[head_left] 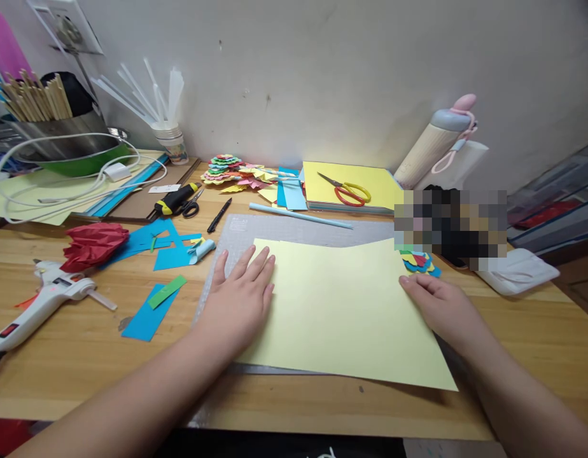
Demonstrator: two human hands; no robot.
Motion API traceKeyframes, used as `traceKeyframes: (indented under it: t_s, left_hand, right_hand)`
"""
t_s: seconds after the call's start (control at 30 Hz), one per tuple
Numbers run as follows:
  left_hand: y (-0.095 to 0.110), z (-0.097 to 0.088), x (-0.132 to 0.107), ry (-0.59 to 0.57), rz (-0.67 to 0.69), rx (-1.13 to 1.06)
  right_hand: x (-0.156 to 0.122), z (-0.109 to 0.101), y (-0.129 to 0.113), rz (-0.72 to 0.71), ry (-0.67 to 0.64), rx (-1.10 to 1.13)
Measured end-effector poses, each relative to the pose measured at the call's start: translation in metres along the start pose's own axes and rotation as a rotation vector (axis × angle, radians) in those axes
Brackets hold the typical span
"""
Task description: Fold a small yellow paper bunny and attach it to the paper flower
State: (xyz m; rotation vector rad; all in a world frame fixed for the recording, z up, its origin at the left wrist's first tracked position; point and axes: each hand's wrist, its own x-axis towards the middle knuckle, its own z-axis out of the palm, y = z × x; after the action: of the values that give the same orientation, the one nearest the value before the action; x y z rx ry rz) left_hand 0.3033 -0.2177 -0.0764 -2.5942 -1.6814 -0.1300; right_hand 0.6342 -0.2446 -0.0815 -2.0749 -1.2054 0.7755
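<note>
Both your hands rest on a pale yellow sheet of paper (344, 305).

Your left hand (241, 292) lies flat, fingers spread, on the sheet's left edge; your right hand (437, 305) pinches its right edge. The sheet lies on a grey cutting mat (241, 235) on the wooden desk (84, 356), with a white glue gun (41, 302) well to the left.

Home craft desk: glue gun (34, 304), scissors (347, 189), coloured paper (148, 316)
</note>
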Motion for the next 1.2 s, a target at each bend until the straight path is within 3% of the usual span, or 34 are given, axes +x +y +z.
traceKeyframes:
  t_s: [0.17,0.4,0.53,0.7,0.8,0.97,1.1,1.2]
  left_hand:
    - [-0.002,0.008,0.001,-0.022,-0.046,-0.013]
    - [-0.003,0.012,-0.005,-0.065,-0.103,-0.032]
    - [-0.003,0.014,-0.005,-0.068,-0.104,-0.033]
    - [-0.003,0.014,-0.004,-0.067,-0.102,-0.038]
    - [-0.003,0.014,-0.005,-0.063,-0.098,-0.043]
    - [-0.002,0.014,-0.006,-0.044,-0.091,-0.054]
    - [-0.002,0.014,-0.006,-0.022,-0.092,-0.065]
    - [-0.003,0.012,-0.005,-0.003,-0.093,-0.069]
  right_hand:
    - [-0.003,0.002,0.009,-0.051,-0.054,-0.036]
    - [-0.015,-0.002,0.029,-0.054,-0.068,-0.261]
    - [-0.018,-0.004,0.029,-0.058,-0.081,-0.453]
    - [-0.019,-0.004,0.031,-0.031,-0.103,-0.516]
    - [-0.02,-0.008,0.037,-0.028,-0.109,-0.483]
    - [-0.028,-0.024,0.047,0.006,0.008,-0.365]
    - [-0.04,-0.029,0.041,0.145,0.092,0.006]
    - [-0.043,-0.026,0.034,0.277,-0.01,0.289]
